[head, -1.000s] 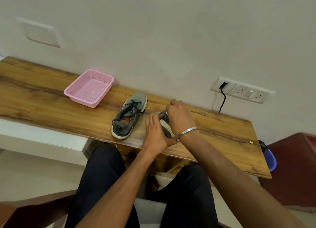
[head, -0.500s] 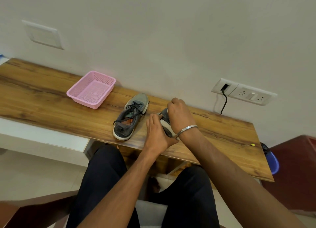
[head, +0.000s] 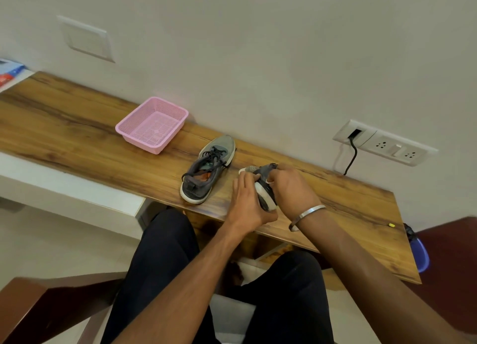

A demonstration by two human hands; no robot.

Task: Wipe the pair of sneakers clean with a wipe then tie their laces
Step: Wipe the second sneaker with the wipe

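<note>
Both hands hold one sneaker.
Left hand (head: pixel 246 204) and right hand (head: pixel 293 190) each keep a grip on the tilted sneaker (head: pixel 262 189); second sneaker (head: pixel 206 171) rests on counter (head: pixel 77 134).

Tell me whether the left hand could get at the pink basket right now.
Probably not yet: the left hand is holding the sneaker together with the right hand. Once freed, bare desk lies between it and the pink basket.
</note>
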